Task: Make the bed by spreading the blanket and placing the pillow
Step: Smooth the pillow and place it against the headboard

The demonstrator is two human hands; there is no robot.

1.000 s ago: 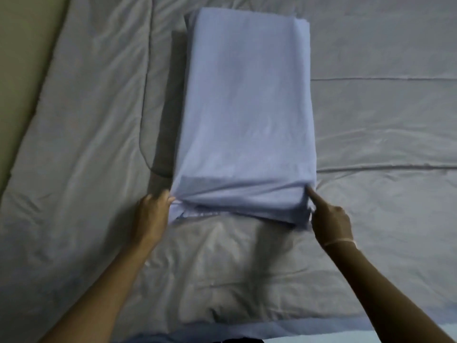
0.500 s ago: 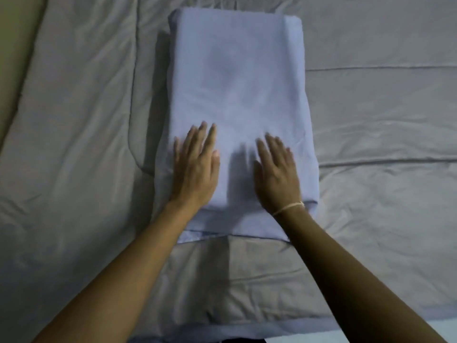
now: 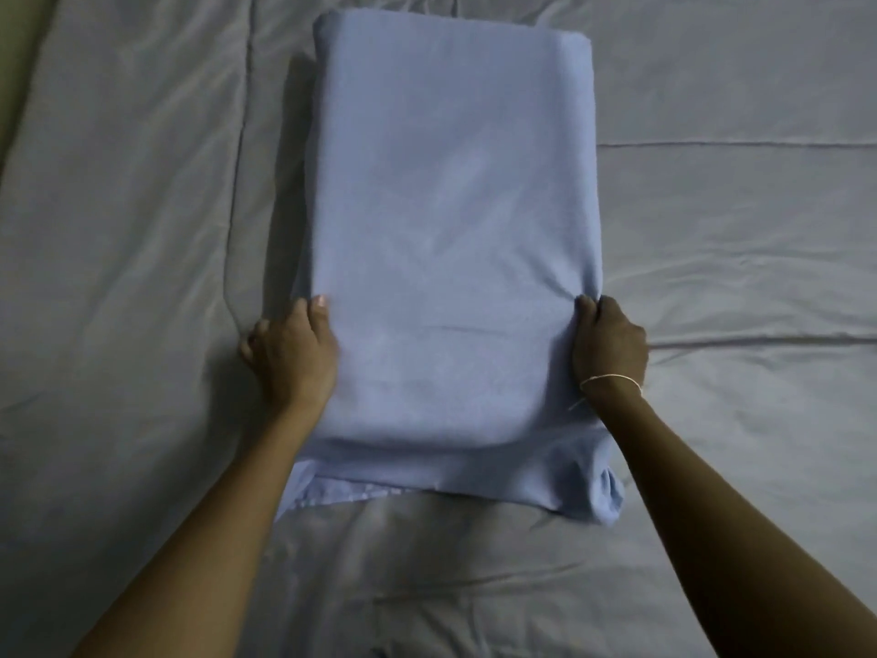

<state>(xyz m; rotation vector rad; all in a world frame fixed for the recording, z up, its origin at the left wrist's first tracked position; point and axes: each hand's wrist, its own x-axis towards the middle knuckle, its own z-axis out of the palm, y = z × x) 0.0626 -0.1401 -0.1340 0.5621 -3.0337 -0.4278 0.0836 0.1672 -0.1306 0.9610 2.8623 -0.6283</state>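
Observation:
A light blue pillow [image 3: 451, 230] lies lengthwise in the middle of the bed, its loose case end bunched at the near edge. A grey blanket [image 3: 735, 277] lies spread flat under it, with a few creases. My left hand [image 3: 289, 356] grips the pillow's left side, thumb on top and fingers tucked under the edge. My right hand [image 3: 610, 344] grips the right side, pinching the case so the fabric puckers. A thin band circles my right wrist.
The blanket's stitched edge [image 3: 235, 230] runs down just left of the pillow. A beige strip, floor or mattress side [image 3: 19, 64], shows at the far left. The bed stretches wide to the right and towards me.
Both hands went from the near corners to flat on top of the pillow, and now they have slid outward and closed on its left and right sides.

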